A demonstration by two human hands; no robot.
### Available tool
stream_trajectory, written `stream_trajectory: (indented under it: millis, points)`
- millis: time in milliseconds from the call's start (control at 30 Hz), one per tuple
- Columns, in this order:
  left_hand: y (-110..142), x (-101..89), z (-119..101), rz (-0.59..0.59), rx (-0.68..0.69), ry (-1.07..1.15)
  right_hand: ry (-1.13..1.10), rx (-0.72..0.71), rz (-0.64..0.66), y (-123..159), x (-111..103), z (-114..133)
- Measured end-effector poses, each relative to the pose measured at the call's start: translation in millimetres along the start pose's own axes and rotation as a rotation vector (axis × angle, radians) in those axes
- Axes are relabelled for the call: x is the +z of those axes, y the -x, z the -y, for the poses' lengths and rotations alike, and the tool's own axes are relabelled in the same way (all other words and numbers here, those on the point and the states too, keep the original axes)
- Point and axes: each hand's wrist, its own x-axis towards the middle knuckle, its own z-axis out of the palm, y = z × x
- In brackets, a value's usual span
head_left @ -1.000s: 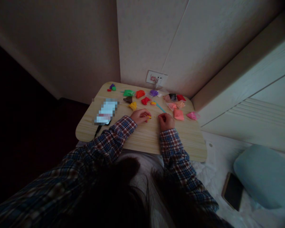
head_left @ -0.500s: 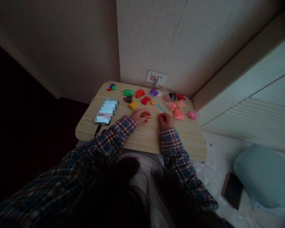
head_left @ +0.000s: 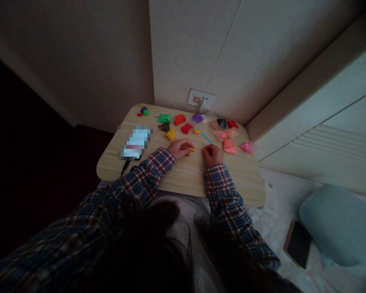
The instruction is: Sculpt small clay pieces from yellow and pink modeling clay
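Fingertips bent inward, a left grip (head_left: pixel 181 149) pinches a small yellow piece (head_left: pixel 191 150) just above a wood-grain desk (head_left: pixel 183 179). Across a narrow gap, the right grip (head_left: pixel 213 155) is curled; whether it holds anything cannot be told. A blue stick (head_left: pixel 205 136) lies just beyond the right grip, its near end close to the fingers; a yellow-orange piece (head_left: pixel 197 132) sits by its far end, beyond the gap between the two grips. A yellow packet (head_left: pixel 170 135) and a red packet (head_left: pixel 186 128) lie just beyond the left grip, a coral packet (head_left: pixel 229 146) to the right of the right grip. The work looks partly along: small purple, green and red pieces (head_left: pixel 145 112) appear set aside, well apart from the left grip at its far left, while the pinched piece seems unfinished and several packets look full.
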Motion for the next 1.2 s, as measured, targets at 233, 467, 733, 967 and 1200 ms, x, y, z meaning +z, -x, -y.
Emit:
stream_trajectory:
  millis: [233,467,733,967,1200]
  points:
    - [-0.3,0.2,0.5,0.0,0.01,0.006,0.015,-0.011,-0.019,0.2,0.0,0.0]
    - [-0.3,-0.6,1.1,0.002,0.012,0.007,0.022,-0.023,0.006,-0.4,2.3,-2.9]
    - [-0.6,0.2,-0.9,-0.001,0.001,0.005,0.011,-0.037,0.028,0.3,4.6,-6.8]
    - [-0.1,0.6,-0.3,-0.009,-0.008,0.001,-0.009,-0.038,0.037,0.0,5.5,-9.2]
    - [0.4,-0.2,-1.1,-0.003,0.011,0.006,-0.035,-0.032,0.021,0.8,5.0,-8.0]
